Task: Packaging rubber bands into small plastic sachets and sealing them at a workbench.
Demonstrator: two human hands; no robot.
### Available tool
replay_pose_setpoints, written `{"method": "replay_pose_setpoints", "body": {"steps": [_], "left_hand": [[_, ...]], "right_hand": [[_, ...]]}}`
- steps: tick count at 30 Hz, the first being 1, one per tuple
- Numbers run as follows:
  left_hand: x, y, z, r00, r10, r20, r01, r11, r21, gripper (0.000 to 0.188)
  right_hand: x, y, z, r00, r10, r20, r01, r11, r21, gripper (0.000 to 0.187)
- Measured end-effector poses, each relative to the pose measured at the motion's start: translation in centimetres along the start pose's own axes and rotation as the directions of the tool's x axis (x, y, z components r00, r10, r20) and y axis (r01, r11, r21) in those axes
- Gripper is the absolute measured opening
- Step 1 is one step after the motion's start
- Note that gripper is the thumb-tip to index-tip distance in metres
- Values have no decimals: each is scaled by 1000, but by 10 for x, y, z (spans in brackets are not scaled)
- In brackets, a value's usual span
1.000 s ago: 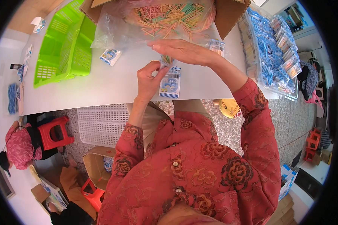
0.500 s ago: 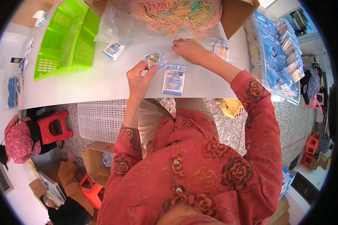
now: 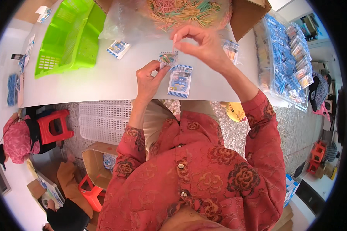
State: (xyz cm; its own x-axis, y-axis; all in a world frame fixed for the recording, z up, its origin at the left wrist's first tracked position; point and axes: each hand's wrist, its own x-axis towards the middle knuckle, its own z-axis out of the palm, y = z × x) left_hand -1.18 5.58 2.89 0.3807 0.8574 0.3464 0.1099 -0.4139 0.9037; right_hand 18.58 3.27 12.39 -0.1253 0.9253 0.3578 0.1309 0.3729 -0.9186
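The left hand (image 3: 147, 80) has its thumb and forefinger closed on the near end of a small clear sachet (image 3: 169, 57) with a blue-striped far edge and coloured sticks inside, lifted over the middle of the counter (image 3: 115, 84). The right hand (image 3: 204, 46) hovers just to the far right of it, fingers bent and thumb tip near the forefinger — I cannot tell whether that grip holds anything. To work this well, the pinch should probably stay low and light, leaving the striped end free and not squeezing the slim contents, which look likely to snap; the other hand would best come in along their length, not across. Near the sachet, to its right, lies a flat blue-and-white packet (image 3: 180, 81), its striped ends toward near and far. Beyond both hands, loose pastel sticks (image 3: 185, 14) lie in a clear plastic bag (image 3: 121, 29) beside a cardboard flap (image 3: 250, 17). A green perforated basket (image 3: 83, 56) stands far left — and at far right, a clear bin (image 3: 264, 65) holds many blue-striped packets (image 3: 283, 54).
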Motion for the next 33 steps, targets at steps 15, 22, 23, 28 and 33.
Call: {"method": "replay_pose_setpoints", "body": {"steps": [15, 22, 23, 28, 33], "left_hand": [[-5, -2, -18, 995, -32, -93, 37, 998, 49, 10], [-8, -5, -16, 998, -23, -59, 26, 999, 42, 12], [-9, -5, -15, 998, -14, -56, 17, 999, 37, 13], [-11, -1, -14, 998, -25, -50, 27, 999, 28, 14], [-11, 9, -11, 999, -31, 5, 31, 999, 41, 13]], "right_hand": [[-5, 38, 4, 944, 329, 8, -303, 879, -369, 21], [-4, 114, 24, 976, 129, 174, 70, 570, -819, 18], [2, 117, 27, 967, 179, 182, 64, 520, -852, 16], [2, 112, 19, 969, 212, 128, -9, 544, -839, 13], [-5, 49, -1, 955, 280, -102, -293, 945, -147, 23]]}}
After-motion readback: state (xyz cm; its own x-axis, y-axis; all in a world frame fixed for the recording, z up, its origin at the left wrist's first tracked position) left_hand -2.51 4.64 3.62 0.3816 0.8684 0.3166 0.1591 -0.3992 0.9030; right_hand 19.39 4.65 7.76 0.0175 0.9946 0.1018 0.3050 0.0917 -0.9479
